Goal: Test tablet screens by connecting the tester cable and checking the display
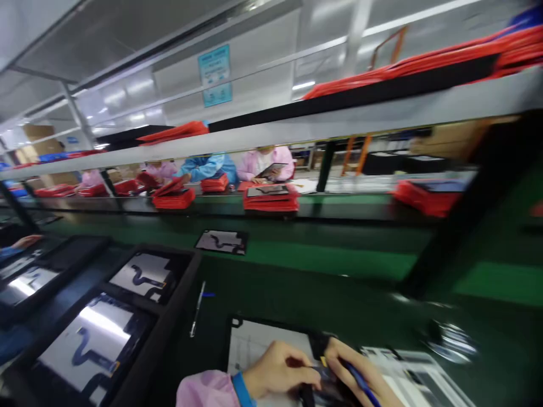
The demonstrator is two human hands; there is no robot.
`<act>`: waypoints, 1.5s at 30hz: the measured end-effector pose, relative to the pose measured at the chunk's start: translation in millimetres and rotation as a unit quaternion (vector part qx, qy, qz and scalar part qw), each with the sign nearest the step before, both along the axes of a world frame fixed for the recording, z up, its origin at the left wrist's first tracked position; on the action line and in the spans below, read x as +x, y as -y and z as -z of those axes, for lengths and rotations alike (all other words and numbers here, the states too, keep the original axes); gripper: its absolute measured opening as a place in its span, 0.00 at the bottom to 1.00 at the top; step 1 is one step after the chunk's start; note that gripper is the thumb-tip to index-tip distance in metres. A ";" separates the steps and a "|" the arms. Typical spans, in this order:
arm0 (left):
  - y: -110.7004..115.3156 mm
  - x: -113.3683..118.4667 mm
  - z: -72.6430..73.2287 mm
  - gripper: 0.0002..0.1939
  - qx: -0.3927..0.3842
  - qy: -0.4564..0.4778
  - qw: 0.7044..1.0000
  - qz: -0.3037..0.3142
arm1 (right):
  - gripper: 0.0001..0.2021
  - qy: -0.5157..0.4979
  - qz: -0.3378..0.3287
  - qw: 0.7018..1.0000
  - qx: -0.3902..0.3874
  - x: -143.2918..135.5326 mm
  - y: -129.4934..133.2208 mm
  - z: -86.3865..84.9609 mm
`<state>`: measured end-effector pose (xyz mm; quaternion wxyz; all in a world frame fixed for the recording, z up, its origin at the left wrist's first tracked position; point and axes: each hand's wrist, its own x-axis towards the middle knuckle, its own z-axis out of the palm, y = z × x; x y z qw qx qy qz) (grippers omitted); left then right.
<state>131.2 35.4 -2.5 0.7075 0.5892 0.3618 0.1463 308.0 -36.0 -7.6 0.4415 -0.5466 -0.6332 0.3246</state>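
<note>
A flat display panel (250, 342) with a pale back and black border lies on the bench, partly hidden beneath my hands. My left hand (280, 370), with a pink sleeve and a blue wristband, has its fingers bent together over the panel's dark edge. Something dark and small shows at those fingertips, too blurred to name. My right hand (360, 370) is closed around a blue pen (360, 383), its fingertips down near the same dark edge. To the right, a white sheet-like piece with grey parts (418, 376) lies beside my right hand.
Black trays (163, 328) with display panels stand at left. A clear pen (197, 310) and another panel (223, 241) lie ahead. A shiny round metal object (452, 342) and a dark post (462, 226) are at right. Red stacks (271, 200) line the far bench, where co-workers (271, 161) sit.
</note>
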 end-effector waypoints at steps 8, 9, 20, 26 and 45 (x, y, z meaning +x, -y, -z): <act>0.4 4.8 -8.5 0.14 0.052 0.015 0.999 0.003 | 0.24 -0.028 -0.012 0.999 0.026 2.5 -0.8 -11.4; 0.7 4.8 -9.4 0.13 0.055 0.019 0.998 -0.003 | 0.24 -0.029 -0.017 0.999 0.028 3.7 -0.6 -10.0; -2.0 5.6 -9.9 0.13 0.088 0.014 0.996 -0.001 | 0.25 -0.010 -0.012 0.998 0.054 4.4 -2.3 -6.3; -2.5 6.9 -7.8 0.13 0.088 0.017 0.996 0.000 | 0.24 0.009 -0.011 0.998 0.054 3.7 -2.5 -3.5; -1.1 -7.3 -17.8 0.17 0.220 -0.035 0.974 0.035 | 0.16 0.016 0.092 0.984 0.150 17.8 -0.4 6.2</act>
